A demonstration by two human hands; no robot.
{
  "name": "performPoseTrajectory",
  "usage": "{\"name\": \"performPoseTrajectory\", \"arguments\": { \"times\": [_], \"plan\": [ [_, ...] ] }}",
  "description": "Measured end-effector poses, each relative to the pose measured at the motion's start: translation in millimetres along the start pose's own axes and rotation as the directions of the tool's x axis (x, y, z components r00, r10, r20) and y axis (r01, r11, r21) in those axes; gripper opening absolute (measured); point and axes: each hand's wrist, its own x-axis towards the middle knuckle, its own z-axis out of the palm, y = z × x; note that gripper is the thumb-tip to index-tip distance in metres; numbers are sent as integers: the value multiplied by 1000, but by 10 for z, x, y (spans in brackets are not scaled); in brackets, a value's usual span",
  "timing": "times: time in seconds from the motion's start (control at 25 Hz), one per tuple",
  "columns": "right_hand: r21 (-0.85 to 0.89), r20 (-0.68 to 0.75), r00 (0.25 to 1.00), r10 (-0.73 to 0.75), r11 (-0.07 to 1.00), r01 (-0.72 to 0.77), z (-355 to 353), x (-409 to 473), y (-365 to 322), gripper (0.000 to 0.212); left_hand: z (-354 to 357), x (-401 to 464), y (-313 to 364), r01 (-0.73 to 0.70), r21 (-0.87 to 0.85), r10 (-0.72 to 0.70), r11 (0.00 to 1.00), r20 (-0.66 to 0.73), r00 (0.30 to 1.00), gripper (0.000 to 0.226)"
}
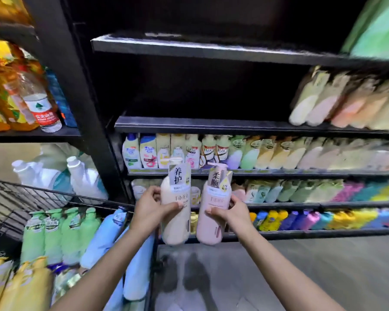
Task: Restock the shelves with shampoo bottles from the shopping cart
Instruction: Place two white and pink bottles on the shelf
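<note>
My left hand (152, 208) grips a cream pump bottle (176, 218) upright by its middle. Beside it, my right hand (228, 213) grips a pink pump bottle (210, 225), also upright. Both bottles hang in front of the lower shelves, almost touching. The black wire shopping cart (16, 198) stands at the lower left, packed with green (54, 234), light blue (103, 239) and yellow bottles (20, 286). The dark shelf (211, 125) at chest height is bare on its left part, with pastel bottles (337, 102) at its right end.
Lower shelves (279, 172) are lined with rows of assorted shampoo bottles. A neighbouring rack at left holds oil and water bottles (38, 104), with white jugs (81, 176) below. A black upright post (85, 97) separates the racks. Grey floor (301, 277) lies below.
</note>
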Motion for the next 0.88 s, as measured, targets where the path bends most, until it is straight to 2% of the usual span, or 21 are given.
{"name": "performPoseTrajectory", "arguments": {
  "times": [0.32,0.56,0.64,0.72,0.88],
  "plan": [
    [10,-132,990,-41,999,43,-1350,164,-230,57,1177,132,577,-66,-25,68,998,101,993,55],
    [8,-176,978,-111,993,114,-1818,681,-509,45,1660,631,971,-122,-46,127,991,143,981,60],
    [-9,-184,973,-142,990,143,-1905,922,-614,49,1816,883,1095,-149,-44,155,988,156,976,58],
    [-4,-207,968,-145,989,148,-1984,1179,-737,57,1968,1145,1243,-175,-33,178,984,149,973,46],
    [21,-236,955,-180,981,190,-2154,1719,-986,50,2254,1724,1554,-195,-38,198,980,138,970,46]
  ]
}}
